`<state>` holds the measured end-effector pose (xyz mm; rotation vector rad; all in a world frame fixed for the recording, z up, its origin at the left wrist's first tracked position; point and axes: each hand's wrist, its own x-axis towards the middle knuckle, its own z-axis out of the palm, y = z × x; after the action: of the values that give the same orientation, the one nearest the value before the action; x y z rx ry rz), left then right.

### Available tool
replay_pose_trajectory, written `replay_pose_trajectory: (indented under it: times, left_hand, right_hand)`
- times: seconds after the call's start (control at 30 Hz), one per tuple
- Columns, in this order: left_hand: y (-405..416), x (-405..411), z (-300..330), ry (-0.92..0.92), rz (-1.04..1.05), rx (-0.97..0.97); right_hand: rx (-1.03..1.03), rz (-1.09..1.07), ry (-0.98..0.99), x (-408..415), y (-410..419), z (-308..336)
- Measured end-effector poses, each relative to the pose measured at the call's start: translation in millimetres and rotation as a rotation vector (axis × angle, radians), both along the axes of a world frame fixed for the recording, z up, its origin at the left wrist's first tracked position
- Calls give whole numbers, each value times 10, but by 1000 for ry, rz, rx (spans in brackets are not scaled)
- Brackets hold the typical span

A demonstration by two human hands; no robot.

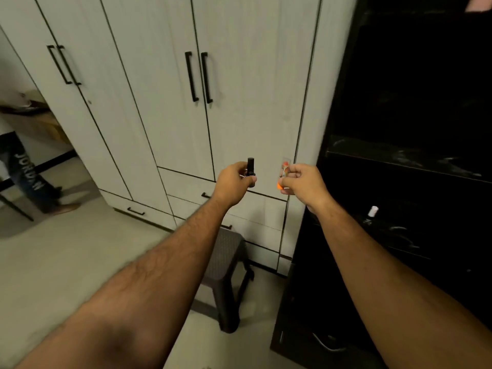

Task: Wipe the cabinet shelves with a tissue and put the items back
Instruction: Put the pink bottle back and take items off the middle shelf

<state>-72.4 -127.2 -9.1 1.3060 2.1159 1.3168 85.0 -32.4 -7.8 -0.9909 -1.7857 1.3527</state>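
Left hand is curled round a small black bottle, right hand pinching a little clear packet with orange bits, both held out between the white wardrobe and the black cabinet. Looks like the put-back stage. Next up I'd guess: swing right and stand them on a dark shelf, near that white-capped thing.

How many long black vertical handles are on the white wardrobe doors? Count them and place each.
4. One pair sits at upper left, and; the other pair flanks the middle door seam, and. Short drawer pulls below are not counted; more may lie out of frame.
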Motion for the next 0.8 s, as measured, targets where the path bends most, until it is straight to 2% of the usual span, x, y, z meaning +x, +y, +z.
replay_pose_trajectory:
  times: [0.27, 0.5, 0.8]
  left_hand:
    - [-129, -997, -487, -14, 94, -107]
    - [92, -2045, -1126, -76, 58, -309]
    - [396, -2935, -2416, -157, -4, -547]
  right_hand:
    - [-76, 74, -71, -1033, 98, -561]
    - [-196, 33, -179, -1973, 359, -1314]
    - [-377, -134, -394, -2613, 499, -2547]
